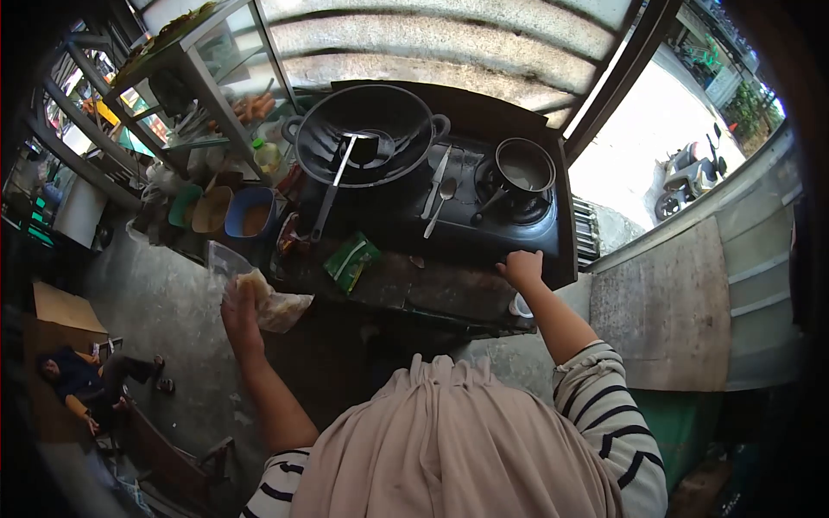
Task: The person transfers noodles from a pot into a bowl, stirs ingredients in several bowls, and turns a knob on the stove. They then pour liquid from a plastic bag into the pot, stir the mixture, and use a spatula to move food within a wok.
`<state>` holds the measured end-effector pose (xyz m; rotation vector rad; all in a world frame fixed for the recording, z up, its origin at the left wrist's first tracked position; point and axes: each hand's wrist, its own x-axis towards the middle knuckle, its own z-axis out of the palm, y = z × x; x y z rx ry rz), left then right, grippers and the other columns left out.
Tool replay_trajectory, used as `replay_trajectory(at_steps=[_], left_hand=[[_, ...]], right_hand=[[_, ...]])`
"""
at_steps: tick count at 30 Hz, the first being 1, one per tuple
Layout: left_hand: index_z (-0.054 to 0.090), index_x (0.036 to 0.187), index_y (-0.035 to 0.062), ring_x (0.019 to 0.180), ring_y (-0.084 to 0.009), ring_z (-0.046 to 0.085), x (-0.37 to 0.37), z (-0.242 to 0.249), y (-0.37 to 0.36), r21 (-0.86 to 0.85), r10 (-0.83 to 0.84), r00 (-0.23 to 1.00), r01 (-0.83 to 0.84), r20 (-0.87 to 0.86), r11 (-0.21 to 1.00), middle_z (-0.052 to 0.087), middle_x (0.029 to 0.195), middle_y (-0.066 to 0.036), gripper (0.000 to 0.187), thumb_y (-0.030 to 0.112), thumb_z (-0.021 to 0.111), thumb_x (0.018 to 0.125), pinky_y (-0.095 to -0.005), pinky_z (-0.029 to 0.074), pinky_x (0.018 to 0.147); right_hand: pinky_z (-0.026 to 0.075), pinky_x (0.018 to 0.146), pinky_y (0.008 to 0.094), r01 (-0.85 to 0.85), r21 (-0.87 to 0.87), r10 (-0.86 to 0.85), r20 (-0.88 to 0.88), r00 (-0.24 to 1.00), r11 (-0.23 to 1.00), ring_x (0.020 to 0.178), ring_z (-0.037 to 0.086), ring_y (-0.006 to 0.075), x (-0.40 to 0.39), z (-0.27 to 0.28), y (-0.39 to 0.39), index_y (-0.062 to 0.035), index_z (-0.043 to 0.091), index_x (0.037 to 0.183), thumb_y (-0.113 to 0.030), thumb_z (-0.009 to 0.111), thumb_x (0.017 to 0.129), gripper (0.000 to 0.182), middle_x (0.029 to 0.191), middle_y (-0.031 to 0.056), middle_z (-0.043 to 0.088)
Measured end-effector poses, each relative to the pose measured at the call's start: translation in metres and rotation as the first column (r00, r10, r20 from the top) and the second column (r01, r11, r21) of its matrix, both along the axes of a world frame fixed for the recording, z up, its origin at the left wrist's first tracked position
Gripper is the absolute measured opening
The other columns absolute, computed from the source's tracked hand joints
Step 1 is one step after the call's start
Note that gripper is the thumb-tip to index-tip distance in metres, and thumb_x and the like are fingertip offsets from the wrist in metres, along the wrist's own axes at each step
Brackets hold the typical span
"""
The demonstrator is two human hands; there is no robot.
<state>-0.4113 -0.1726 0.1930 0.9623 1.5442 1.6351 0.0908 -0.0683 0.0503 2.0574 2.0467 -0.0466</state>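
My left hand (242,321) is closed on a clear plastic bag (281,309) with pale contents, held beside the counter's left front edge. At the stove's right front edge, my right hand (523,269) has its fingers curled against the front panel; what they grip is hidden. The black two-burner stove (449,233) carries a large dark wok (324,121) on the left, with a long-handled spatula (332,190) in it. On the right burner stands a small saucepan (525,166). A knife (437,181) and a spoon (442,205) lie between them.
A green packet (351,262) lies on the counter before the wok. Coloured tubs (250,212) and a glass case (229,69) stand left. A white cup (520,306) is below my right hand. Another person (91,380) sits at the lower left.
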Motion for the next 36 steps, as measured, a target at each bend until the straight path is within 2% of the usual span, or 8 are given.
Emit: replay_trajectory(at_steps=[12, 15, 16, 17, 21, 24, 26, 36], left_hand=[[0.054, 0.115, -0.0023, 0.096, -0.0154, 0.056, -0.003, -0.030, -0.139, -0.070, 0.286, 0.957, -0.282, 0.055, 0.957, 0.058, 0.108, -0.008, 0.043, 0.032, 0.063, 0.089, -0.0293, 0.045, 0.084], [0.054, 0.114, -0.0021, 0.097, -0.0150, 0.056, -0.002, -0.046, -0.154, -0.048, 0.295, 0.952, -0.292, 0.079, 0.955, 0.058, 0.107, -0.008, 0.042, 0.031, 0.063, 0.089, -0.0296, 0.044, 0.085], [0.054, 0.114, -0.0019, 0.096, -0.0148, 0.056, 0.002, -0.051, -0.156, -0.040, 0.336, 0.938, -0.334, 0.080, 0.942, 0.059, 0.107, -0.008, 0.042, 0.030, 0.063, 0.089, -0.0296, 0.043, 0.086], [0.054, 0.114, -0.0017, 0.096, -0.0146, 0.056, 0.006, -0.055, -0.157, -0.033, 0.377, 0.923, -0.375, 0.083, 0.926, 0.059, 0.106, -0.007, 0.041, 0.030, 0.063, 0.089, -0.0297, 0.043, 0.086], [0.055, 0.113, -0.0013, 0.095, -0.0140, 0.056, 0.017, -0.061, -0.156, -0.071, 0.358, 0.925, -0.351, 0.129, 0.934, 0.059, 0.104, -0.006, 0.040, 0.029, 0.063, 0.089, -0.0298, 0.043, 0.086], [0.055, 0.112, -0.0007, 0.094, -0.0138, 0.056, 0.019, -0.070, -0.147, -0.062, 0.322, 0.937, -0.316, 0.136, 0.947, 0.059, 0.103, -0.006, 0.037, 0.028, 0.063, 0.089, -0.0298, 0.043, 0.086], [0.055, 0.111, -0.0005, 0.094, -0.0125, 0.055, 0.021, -0.077, -0.139, -0.094, 0.274, 0.945, -0.261, 0.179, 0.961, 0.059, 0.103, -0.005, 0.034, 0.025, 0.063, 0.090, -0.0289, 0.043, 0.085], [0.060, 0.101, -0.0005, 0.084, -0.0097, 0.057, 0.016, -0.114, -0.081, -0.120, 0.111, 0.980, -0.091, 0.167, 0.989, 0.062, 0.092, -0.003, 0.023, 0.020, 0.062, 0.090, -0.0266, 0.046, 0.078]], right_hand=[[0.046, 0.063, 0.0385, -0.343, -0.124, 0.361, 0.179, 0.915, 0.931, 0.078, 0.067, 0.0265, 0.002, -0.019, 0.016, -0.0103, 0.071, 0.080, -0.031, 0.059, 0.082, 0.024, 0.080, 0.0112, 0.068], [0.045, 0.057, 0.0355, -0.096, -0.068, 0.098, 0.031, 0.995, 0.993, 0.075, 0.068, 0.0235, 0.009, -0.028, 0.024, -0.0082, 0.070, 0.082, -0.032, 0.056, 0.087, 0.028, 0.078, 0.0101, 0.069], [0.044, 0.054, 0.0353, 0.114, -0.296, -0.185, -0.224, 0.957, 0.948, 0.069, 0.066, 0.0217, 0.030, -0.059, 0.044, -0.0084, 0.069, 0.079, -0.033, 0.054, 0.089, 0.030, 0.077, 0.0099, 0.068], [0.042, 0.052, 0.0350, 0.236, -0.545, -0.488, -0.380, 0.786, 0.804, 0.062, 0.065, 0.0198, 0.042, -0.076, 0.056, -0.0086, 0.068, 0.076, -0.033, 0.051, 0.091, 0.033, 0.076, 0.0096, 0.067], [0.047, 0.055, 0.0402, 0.369, -0.782, -0.848, -0.362, 0.387, 0.502, 0.059, 0.064, 0.0216, 0.038, -0.048, 0.051, -0.0030, 0.064, 0.080, -0.038, 0.049, 0.092, 0.040, 0.076, 0.0098, 0.067], [0.049, 0.059, 0.0398, 0.333, -0.637, -0.679, -0.429, 0.596, 0.695, 0.063, 0.066, 0.0229, 0.038, -0.070, 0.055, -0.0019, 0.065, 0.081, -0.034, 0.053, 0.090, 0.036, 0.076, 0.0122, 0.068], [0.052, 0.075, 0.0371, 0.223, -0.415, -0.278, -0.078, 0.957, 0.882, 0.087, 0.068, 0.0231, 0.021, -0.061, 0.057, -0.0034, 0.070, 0.090, -0.023, 0.057, 0.080, 0.026, 0.088, 0.0152, 0.069], [0.053, 0.065, 0.0332, 0.195, -0.172, -0.139, 0.294, 0.946, 0.966, 0.086, 0.068, 0.0232, -0.040, -0.045, 0.036, -0.0138, 0.074, 0.085, -0.015, 0.059, 0.079, 0.016, 0.090, 0.0070, 0.070]])
